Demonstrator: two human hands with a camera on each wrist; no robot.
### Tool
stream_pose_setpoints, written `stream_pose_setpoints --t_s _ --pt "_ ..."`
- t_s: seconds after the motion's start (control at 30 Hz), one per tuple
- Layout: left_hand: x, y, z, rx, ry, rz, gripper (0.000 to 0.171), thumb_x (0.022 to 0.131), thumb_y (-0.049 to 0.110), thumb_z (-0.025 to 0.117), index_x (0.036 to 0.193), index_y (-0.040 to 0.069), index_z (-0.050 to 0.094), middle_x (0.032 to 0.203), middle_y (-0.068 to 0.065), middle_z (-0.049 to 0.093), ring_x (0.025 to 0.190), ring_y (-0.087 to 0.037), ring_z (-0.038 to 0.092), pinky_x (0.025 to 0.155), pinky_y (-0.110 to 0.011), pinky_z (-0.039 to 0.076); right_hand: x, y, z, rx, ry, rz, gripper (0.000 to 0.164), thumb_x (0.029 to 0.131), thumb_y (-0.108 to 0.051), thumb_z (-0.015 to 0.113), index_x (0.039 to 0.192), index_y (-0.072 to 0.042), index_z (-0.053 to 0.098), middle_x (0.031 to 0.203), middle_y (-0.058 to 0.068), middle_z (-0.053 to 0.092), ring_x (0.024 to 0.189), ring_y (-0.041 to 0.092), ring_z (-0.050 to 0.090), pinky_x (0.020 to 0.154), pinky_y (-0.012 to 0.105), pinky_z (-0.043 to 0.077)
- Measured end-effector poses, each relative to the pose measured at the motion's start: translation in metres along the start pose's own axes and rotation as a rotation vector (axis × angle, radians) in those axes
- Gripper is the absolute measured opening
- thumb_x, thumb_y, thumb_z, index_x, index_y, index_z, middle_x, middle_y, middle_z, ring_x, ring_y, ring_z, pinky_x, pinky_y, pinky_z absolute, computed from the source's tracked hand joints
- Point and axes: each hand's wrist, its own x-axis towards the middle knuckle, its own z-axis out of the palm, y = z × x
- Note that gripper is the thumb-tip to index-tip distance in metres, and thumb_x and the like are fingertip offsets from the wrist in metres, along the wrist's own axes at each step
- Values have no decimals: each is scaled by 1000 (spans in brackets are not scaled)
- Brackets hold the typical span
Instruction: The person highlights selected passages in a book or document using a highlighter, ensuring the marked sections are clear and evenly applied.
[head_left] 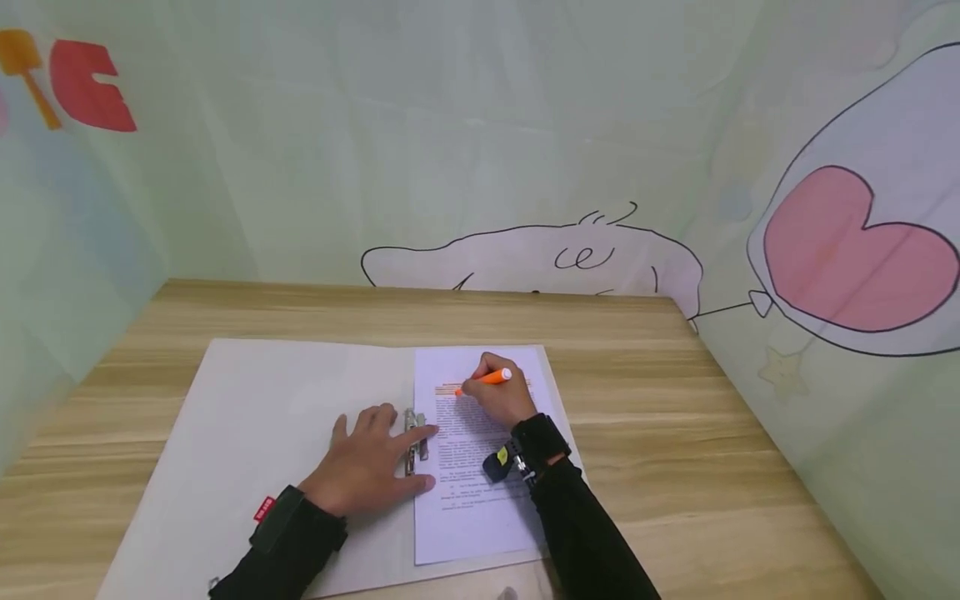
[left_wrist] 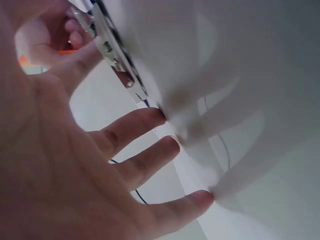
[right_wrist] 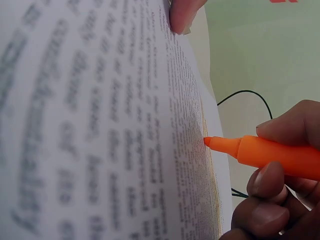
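My right hand [head_left: 504, 396] pinches an orange highlighter [right_wrist: 280, 156], its tip down on the printed sheet [head_left: 480, 533] near the top lines. Orange marking [head_left: 450, 388] runs along those lines. Spread out, my left hand [head_left: 367, 467] rests across the inner edge of the sheet and the open white folder [head_left: 255, 417]. Its thumb and index finger lie on the paper's left margin, beside the metal clip [head_left: 409, 446] at the folder's fold. In the left wrist view the other fingertips [left_wrist: 202, 197] touch the folder's pale inside.
The folder lies open on a wood-grain table [head_left: 675, 467]. Behind it stands a pale green wall cloth [head_left: 465, 125] with cartoon drawings, including a pink heart [head_left: 855, 250] at the right. Black bands with small devices [head_left: 498, 462] sit on the wrists.
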Motion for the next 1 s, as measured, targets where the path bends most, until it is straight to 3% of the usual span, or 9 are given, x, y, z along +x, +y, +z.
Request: stream_pose_setpoints --t_s 0.3,0.63,1.0 --pt "1 3 -1 -36 0 -7 66 76 55 78 136 32 61 132 -19 51 127 -42 43 102 -82 25 1 -3 -1 -41 13 -25 23 81 1 72 67 -3 54 58 -4 49 52 11 45 46 21 30" --pt "2 3 -1 -31 -13 -3 68 76 56 78 137 32 60 133 -20 50 128 -42 42 101 -82 25 0 -2 0 -26 4 -13 26 83 0 72 66 -7 53 57 -3 46 51 12 44 46 22 30" --pt "3 3 0 -22 -19 -7 68 76 57 78 137 32 60 126 -18 50 127 -41 42 101 -82 25 0 -2 1 -32 0 -45 25 83 2 71 66 -4 54 57 -3 49 51 12 45 47 22 31"
